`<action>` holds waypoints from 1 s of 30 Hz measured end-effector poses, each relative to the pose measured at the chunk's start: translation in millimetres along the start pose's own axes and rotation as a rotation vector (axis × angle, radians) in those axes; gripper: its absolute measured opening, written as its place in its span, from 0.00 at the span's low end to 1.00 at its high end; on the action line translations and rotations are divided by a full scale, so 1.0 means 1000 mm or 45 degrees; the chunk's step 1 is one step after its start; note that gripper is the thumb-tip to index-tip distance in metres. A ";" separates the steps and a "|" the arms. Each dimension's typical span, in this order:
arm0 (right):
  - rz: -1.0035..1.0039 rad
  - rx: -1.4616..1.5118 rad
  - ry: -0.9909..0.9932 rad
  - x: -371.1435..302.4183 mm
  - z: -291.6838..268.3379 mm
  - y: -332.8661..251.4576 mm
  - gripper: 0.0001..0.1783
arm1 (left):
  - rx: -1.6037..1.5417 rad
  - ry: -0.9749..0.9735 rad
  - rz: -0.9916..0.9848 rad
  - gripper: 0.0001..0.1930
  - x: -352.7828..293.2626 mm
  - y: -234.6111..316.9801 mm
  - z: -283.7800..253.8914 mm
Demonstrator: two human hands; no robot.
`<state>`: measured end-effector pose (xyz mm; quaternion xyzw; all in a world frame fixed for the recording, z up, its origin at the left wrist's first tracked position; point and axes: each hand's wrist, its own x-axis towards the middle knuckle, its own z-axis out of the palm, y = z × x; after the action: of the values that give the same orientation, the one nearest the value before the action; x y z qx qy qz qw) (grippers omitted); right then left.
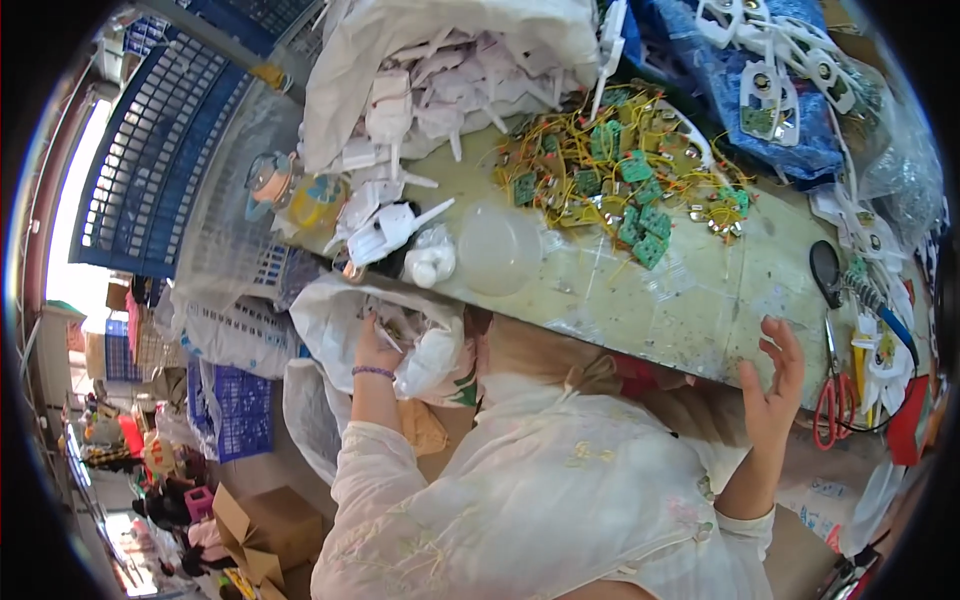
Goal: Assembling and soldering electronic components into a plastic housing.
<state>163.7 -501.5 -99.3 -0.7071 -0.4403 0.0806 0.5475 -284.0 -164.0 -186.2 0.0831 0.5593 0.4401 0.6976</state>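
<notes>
My left hand (374,350), with a purple band at its wrist, reaches into a white plastic bag (330,305) at the table's left front edge. White pieces show by its fingers, which are mostly hidden, so its grip is unclear. At the right, my right hand (773,388) is raised by the front edge, fingers apart and nothing in them. Behind the bag, white plastic housings (385,232) with handles lie beside a small clear bag of white parts (430,258) and a round translucent tub (498,250). Green circuit boards (640,225) with yellow wires form a heap farther back.
A large white sack (340,90) full of white housings stands at the back. Red-handled scissors (833,400), black-handled scissors (826,275) and white assembled pieces (765,95) lie on the right. Blue crates (150,150) and an open cardboard box (275,525) are at the left.
</notes>
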 end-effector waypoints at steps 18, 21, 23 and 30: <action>-0.135 -0.263 -0.145 0.001 0.005 -0.031 0.19 | 1.954 0.082 2.090 0.48 0.015 0.085 0.293; -0.100 -0.258 -0.111 -0.003 0.000 -0.029 0.19 | 1.935 0.104 2.361 0.49 0.014 0.081 0.299; -0.099 -0.227 -0.120 0.000 -0.004 -0.026 0.20 | 1.893 0.102 2.428 0.43 -0.014 0.076 0.297; -0.090 -0.363 -0.107 0.062 -0.007 -0.027 0.18 | 1.633 -1.190 2.050 0.35 -0.147 -0.064 0.277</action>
<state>190.4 -462.0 -50.7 -0.7577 -0.4944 0.0274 0.4250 -12.0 -202.1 -21.5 0.9183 0.1499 0.3190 0.1802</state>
